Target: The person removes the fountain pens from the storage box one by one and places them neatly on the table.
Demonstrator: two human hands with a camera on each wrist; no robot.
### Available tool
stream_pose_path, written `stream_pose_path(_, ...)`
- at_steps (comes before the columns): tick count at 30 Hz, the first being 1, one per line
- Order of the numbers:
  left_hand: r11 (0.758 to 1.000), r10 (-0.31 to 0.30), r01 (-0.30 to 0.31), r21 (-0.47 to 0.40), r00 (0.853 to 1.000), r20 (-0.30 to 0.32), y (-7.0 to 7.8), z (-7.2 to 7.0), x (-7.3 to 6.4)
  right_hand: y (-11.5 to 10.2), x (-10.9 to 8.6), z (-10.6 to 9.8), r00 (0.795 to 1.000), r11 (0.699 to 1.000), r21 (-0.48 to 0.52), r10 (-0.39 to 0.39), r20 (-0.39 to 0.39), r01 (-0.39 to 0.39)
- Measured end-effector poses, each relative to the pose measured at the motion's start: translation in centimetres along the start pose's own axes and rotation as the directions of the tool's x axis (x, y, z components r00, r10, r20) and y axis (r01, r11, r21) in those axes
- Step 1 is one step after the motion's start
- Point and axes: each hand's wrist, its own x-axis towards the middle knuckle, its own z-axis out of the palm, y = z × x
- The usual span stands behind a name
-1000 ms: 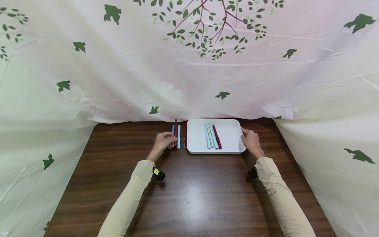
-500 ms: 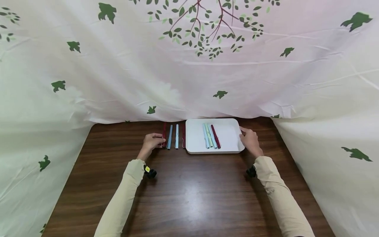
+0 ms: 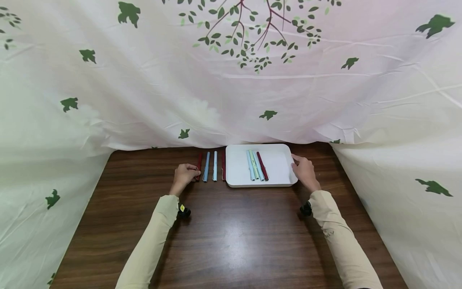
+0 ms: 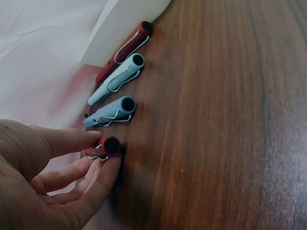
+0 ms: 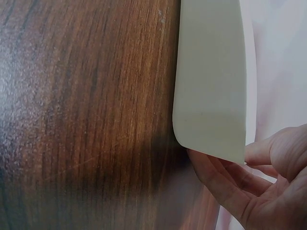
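With both arms (image 3: 153, 237) reaching far, my left hand (image 3: 184, 175) pinches the leftmost red pen (image 3: 200, 160), beside a blue pen (image 3: 206, 166). My right hand (image 3: 305, 172) grips the white tray (image 3: 236, 162) by its right edge.

Dark brown wood-grain table (image 3: 108, 224), glossy, with a pale glare patch (image 3: 236, 243) towards the near side. Behind and along both flanks, whitish cloth (image 3: 144, 96), creased, softly folded, pinkish high up, creamier at the sides. Printed on cloth: dark red branches (image 3: 270, 19) with green leaves, top centre; leaf sprigs (image 3: 12, 18) at upper left; dark green bird-like shapes (image 3: 129, 13), widely scattered.
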Motion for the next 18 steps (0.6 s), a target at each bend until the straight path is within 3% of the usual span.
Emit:
stream_pose_path(8, 1.0, -0.017, 0.018, 0.02, 1.0, -0.024, -0.08, 0.04, -0.13, 0.06, 0.09, 0.1, 1.0, 1.0, -0.012, 0.013, 0.0, -0.013)
stream_pose_path(18, 0.989, -0.024, 0.033, 0.144, 0.998, -0.059, -0.09, 0.01, -0.37, 0.07, 0.12, 0.06, 1.0, 1.0, -0.018, 0.024, 0.01, -0.023)
